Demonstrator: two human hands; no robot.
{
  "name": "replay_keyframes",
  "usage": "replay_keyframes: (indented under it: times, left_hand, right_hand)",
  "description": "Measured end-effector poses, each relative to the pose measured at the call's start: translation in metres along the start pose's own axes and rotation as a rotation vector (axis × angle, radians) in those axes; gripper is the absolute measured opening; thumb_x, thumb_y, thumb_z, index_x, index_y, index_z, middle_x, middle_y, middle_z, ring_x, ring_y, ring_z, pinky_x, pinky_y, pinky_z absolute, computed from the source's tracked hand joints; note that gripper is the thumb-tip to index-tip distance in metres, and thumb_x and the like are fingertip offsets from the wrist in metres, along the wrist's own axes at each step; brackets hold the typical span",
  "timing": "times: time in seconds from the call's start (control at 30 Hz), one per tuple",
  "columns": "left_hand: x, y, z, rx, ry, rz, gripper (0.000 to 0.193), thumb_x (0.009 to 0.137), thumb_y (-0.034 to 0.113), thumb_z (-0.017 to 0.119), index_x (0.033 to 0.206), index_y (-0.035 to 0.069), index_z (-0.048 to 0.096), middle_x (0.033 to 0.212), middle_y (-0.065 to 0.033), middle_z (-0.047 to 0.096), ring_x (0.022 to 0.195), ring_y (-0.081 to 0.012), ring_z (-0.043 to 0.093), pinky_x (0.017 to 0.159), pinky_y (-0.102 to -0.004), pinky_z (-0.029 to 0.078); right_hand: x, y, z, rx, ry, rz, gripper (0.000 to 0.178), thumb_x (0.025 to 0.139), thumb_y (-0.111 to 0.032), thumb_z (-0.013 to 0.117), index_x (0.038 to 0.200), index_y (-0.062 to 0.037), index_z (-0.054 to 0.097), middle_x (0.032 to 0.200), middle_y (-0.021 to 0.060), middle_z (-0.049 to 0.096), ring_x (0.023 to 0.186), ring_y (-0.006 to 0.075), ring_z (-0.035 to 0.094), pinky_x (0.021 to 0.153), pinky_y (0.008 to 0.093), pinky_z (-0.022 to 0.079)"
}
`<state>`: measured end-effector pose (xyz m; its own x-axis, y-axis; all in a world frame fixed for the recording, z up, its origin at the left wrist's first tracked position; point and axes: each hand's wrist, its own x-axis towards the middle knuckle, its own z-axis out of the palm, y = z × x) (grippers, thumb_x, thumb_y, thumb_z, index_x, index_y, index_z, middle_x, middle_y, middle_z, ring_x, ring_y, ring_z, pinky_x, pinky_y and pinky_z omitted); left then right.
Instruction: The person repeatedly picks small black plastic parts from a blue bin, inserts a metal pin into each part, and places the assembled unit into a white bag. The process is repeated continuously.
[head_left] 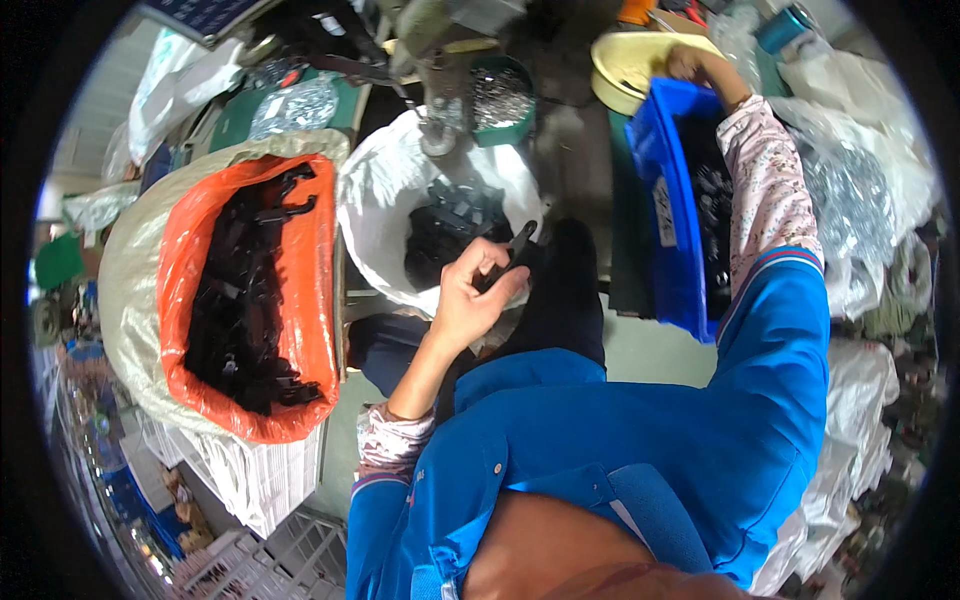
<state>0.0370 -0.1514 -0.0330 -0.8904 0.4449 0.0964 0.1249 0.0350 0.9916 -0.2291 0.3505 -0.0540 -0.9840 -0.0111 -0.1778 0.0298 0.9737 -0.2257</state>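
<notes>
**Left hand holds one black part; right hand reaching past the blue bin**

We're mid-cycle as we read it: one piece in hand, other hand off fetching.

- Our left hand (470,295) is curled around a small black plastic part (518,243), thumb and fingers pinching it; the part's tip sticks up past the fingertips. It sits right over the near edge of the white bag.
- Our right hand (695,68) is stretched far forward, resting at the far end of the blue bin (668,215), touching or just beside the yellow basin (630,62). We cannot tell whether it is spread or gripping anything; the fingers are partly hidden.

Next move, our judgement: the right hand needs to come back toward the left so both meet on the held part; it calls for keeping the pinch steady meanwhile.

Containers:
- White bag (378,190), just beyond the left hand: dark grey and black small parts, loosely piled.
- Orange-lined sack (318,270), well left of the left hand: full of longer black plastic pieces.
- Blue bin, under the right forearm: dark small parts, mostly shadowed.
- Green tub (500,100), ahead between the hands: shiny metal bits.
- Yellow basin: contents not visible.
</notes>
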Motion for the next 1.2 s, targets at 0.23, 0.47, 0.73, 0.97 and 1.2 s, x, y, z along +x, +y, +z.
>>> replay_keyframes:
  times: [0.23,0.47,0.73,0.97,1.2]
  left_hand:
    - [-0.018,0.007,-0.026,-0.131,0.310,-0.095,0.016,0.088,0.008,0.063,0.084,0.006,0.048,0.070,-0.0022,0.059,0.059,-0.0061,0.058,0.046,-0.0170,0.038]
    - [-0.015,0.001,-0.014,-0.227,0.206,-0.155,0.015,0.087,0.003,0.063,0.087,0.003,0.048,0.076,-0.0039,0.060,0.069,-0.0074,0.059,0.054,-0.0188,0.040]
    - [-0.031,-0.006,-0.030,-0.178,0.384,-0.163,0.014,0.089,0.007,0.061,0.085,0.005,0.048,0.070,-0.0005,0.055,0.066,-0.0105,0.064,0.046,-0.0184,0.042]
    - [-0.032,-0.009,-0.026,-0.244,0.379,-0.158,0.016,0.088,0.005,0.063,0.086,0.005,0.047,0.076,-0.0007,0.056,0.070,-0.0092,0.064,0.046,-0.0173,0.040]
    - [-0.040,-0.009,-0.033,-0.264,0.393,-0.120,0.014,0.089,0.008,0.061,0.087,0.004,0.048,0.087,-0.0142,0.065,0.067,-0.0128,0.064,0.049,-0.0206,0.045]
  right_hand:
    - [0.012,-0.041,0.010,0.235,-0.645,-0.257,0.024,0.077,-0.020,0.065,0.097,-0.0050,0.067,0.077,0.0013,0.063,0.066,0.0160,0.056,0.060,0.0334,0.047]
    - [0.000,-0.125,-0.032,0.536,-0.668,-0.041,0.007,0.078,-0.014,0.060,0.083,-0.0111,0.056,0.061,-0.0042,0.050,0.052,0.0082,0.048,0.044,0.0237,0.039]
    - [0.003,-0.107,0.002,0.411,-0.436,-0.092,0.024,0.073,-0.016,0.063,0.095,-0.0075,0.064,0.071,0.0049,0.062,0.055,0.0180,0.056,0.050,0.0317,0.045]
    - [0.010,-0.092,0.021,0.232,-0.352,-0.211,0.022,0.065,-0.018,0.067,0.083,-0.0050,0.069,0.069,0.0078,0.065,0.058,0.0194,0.058,0.054,0.0346,0.046]
    - [-0.002,-0.129,-0.013,0.360,-0.341,0.100,0.031,0.070,-0.025,0.069,0.091,-0.0025,0.066,0.073,0.0065,0.063,0.059,0.0212,0.059,0.049,0.0306,0.047]
